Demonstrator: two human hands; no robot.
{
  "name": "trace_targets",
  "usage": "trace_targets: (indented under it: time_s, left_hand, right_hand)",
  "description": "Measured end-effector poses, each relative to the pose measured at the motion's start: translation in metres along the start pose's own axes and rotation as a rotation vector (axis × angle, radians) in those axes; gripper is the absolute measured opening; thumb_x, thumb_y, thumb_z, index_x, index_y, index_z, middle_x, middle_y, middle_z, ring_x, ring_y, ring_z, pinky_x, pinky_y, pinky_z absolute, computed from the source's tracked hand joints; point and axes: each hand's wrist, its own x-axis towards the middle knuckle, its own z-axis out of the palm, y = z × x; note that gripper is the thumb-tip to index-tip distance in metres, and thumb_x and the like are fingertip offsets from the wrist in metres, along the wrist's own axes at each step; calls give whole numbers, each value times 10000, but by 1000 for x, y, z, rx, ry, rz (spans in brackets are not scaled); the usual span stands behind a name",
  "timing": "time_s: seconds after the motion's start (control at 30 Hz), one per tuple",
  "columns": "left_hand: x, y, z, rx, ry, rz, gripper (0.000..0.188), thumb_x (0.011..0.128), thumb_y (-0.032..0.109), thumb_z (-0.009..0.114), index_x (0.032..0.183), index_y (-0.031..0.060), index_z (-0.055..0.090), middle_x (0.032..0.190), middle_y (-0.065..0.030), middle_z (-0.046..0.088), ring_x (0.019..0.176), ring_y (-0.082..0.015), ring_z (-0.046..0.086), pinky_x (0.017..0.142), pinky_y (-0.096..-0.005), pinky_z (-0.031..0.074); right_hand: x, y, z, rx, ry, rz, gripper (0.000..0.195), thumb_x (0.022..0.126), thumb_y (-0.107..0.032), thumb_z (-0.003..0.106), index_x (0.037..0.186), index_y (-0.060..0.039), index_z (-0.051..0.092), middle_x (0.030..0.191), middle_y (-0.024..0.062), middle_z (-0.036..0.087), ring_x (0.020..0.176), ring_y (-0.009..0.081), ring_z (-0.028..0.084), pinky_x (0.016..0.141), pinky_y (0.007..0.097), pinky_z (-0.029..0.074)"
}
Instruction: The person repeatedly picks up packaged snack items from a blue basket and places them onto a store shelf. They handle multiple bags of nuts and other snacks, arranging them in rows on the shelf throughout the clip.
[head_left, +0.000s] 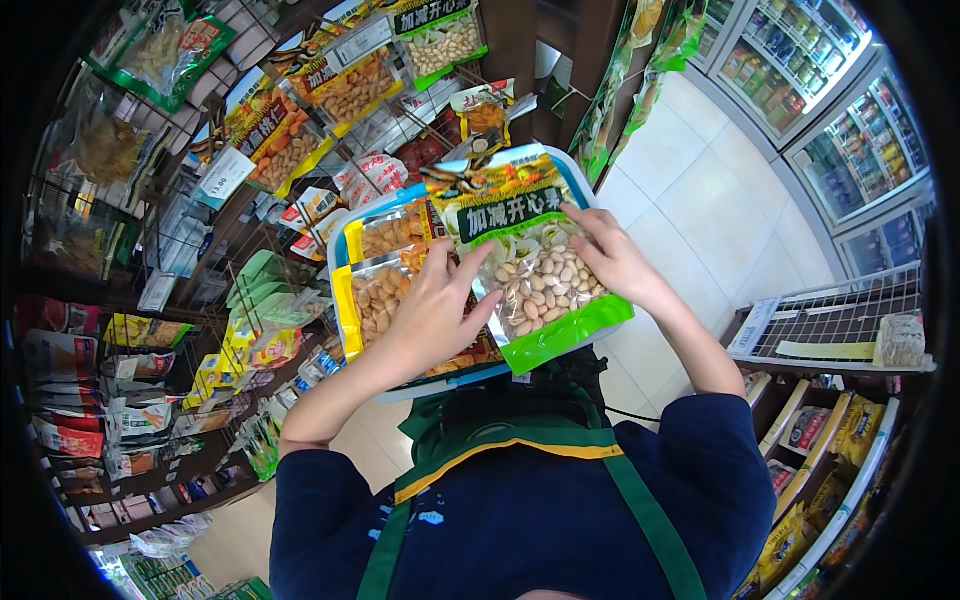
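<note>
A clear-fronted bag of pistachios (544, 285) with a green lower edge lies tilted over the right side of a blue-and-white plastic basket (346, 244). My right hand (611, 255) rests on the bag's right edge, its fingertips on the upper part. My left hand (442, 311) reaches across the basket, fingers spread, with its fingertips at the bag's left edge; whether it grips the bag is unclear. Under and beside my left hand, yellow-edged bags of nuts (377, 300) lie in the basket, partly hidden by the hand and the pistachio bag.
Hanging snack bags (285, 142) and a price tag (225, 176) fill the rack at the left and ahead. Glass-door coolers (795, 60) stand beyond the tiled floor (690, 195) at the right. A wire-topped shelf (832, 322) with packaged goods below stands near my right elbow.
</note>
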Motion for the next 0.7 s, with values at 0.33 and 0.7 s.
trace_targets:
  time_s: [0.33,0.7]
  left_hand:
    - [13,-17,10,244,-62,271,526,1007,266,538,1505,123,448,1606,-334,195,1491,-513,215,1192,-614,202]
    - [16,-6,-1,233,-222,340,562,1042,446,458,1543,200,400,1610,-287,249,1490,-526,208,1162,-717,125]
  right_hand:
    - [-3,-13,15,-373,-133,-1,600,1039,-297,442,1402,180,425,1451,432,392,1376,516,413,1174,461,336]
    - [2,6,35,-26,9,6,553,1017,-281,473,1354,157,497,1432,389,459,1350,496,455,1154,448,358]
